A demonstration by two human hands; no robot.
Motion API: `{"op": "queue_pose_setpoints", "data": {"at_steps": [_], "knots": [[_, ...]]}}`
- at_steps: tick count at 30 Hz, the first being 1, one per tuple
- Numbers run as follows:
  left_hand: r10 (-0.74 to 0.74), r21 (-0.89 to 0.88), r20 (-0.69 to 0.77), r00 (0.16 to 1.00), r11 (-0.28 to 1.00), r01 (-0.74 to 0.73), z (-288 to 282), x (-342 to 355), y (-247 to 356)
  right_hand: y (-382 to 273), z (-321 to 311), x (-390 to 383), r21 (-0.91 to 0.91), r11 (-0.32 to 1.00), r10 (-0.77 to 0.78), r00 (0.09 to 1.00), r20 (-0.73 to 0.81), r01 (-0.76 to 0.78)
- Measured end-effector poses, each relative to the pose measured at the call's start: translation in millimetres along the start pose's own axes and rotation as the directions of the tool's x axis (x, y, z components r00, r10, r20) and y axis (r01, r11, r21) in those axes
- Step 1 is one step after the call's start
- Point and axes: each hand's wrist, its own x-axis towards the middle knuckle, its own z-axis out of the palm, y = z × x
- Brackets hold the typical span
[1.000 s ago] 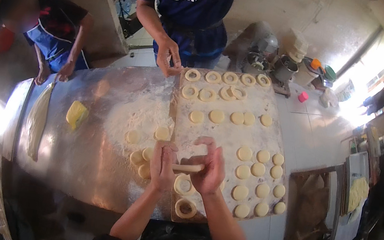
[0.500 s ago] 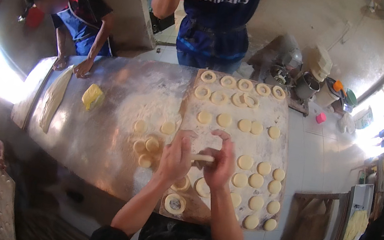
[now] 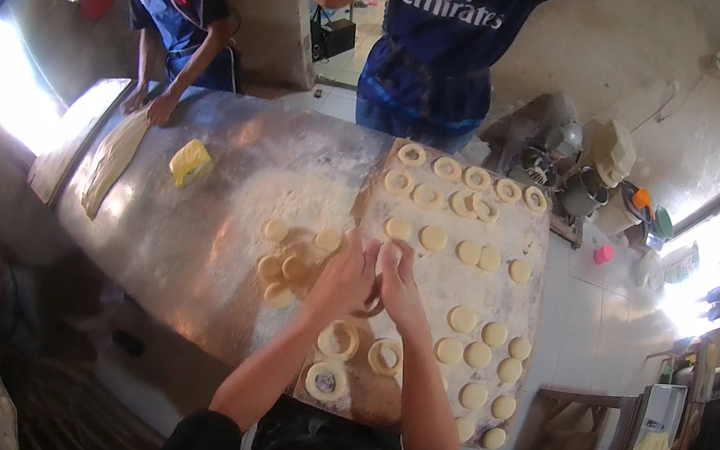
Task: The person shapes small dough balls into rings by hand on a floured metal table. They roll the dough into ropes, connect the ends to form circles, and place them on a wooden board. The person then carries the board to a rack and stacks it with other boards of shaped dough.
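Observation:
My left hand (image 3: 347, 276) and my right hand (image 3: 403, 288) meet over the middle of the floured board (image 3: 424, 273). Their fingers are pressed together around a dough ring (image 3: 375, 307), whose lower edge shows between the palms. Most of that ring is hidden by my fingers. Below my wrists lie 3 finished rings, among them a dough ring with a wide hole (image 3: 341, 380). Right of my right hand, several flat dough rounds (image 3: 478, 354) sit in loose rows. A few more dough rounds (image 3: 276, 230) rest on flour left of my left hand.
Several dough rings (image 3: 477, 178) line the board's far end. The metal table (image 3: 189, 236) carries a yellow packet (image 3: 191, 162) and a long dough strip (image 3: 114, 158), handled by a person at far left. Another person stands across the table. Pots (image 3: 584, 193) stand at the back right.
My hands have closed in on each other around the dough, which earlier showed as a strip between spread fingers. The view has shifted slightly. The far-left person's hands have moved along the dough strip.

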Motion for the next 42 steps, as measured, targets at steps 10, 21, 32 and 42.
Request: {"op": "queue_pose_setpoints", "data": {"at_steps": [10, 21, 32, 42], "knots": [[-0.302, 0.441, 0.257, 0.918, 0.882, 0.167, -32.5, -8.6, -9.3, 28.0, 4.1, -4.9, -0.801, 0.577, -0.248, 0.969, 0.013, 0.159], [-0.296, 0.356, 0.363, 0.883, 0.92, 0.162, -38.5, -10.1, -3.8, 27.8, 12.7, -10.7, -0.75, 0.628, -0.262, 0.964, 0.048, 0.208], [-0.249, 0.387, 0.406, 0.879, 0.919, 0.082, -63.6, -76.4, -1.5, 16.5, 17.0, -68.1, -0.788, 0.527, -0.267, 0.942, 0.203, 0.319], [-0.2, 0.418, 0.368, 0.908, 0.908, 0.03, -56.8, -71.0, 7.6, 21.2, 0.8, -76.2, -0.781, 0.565, -0.311, 0.945, 0.099, 0.267]]}}
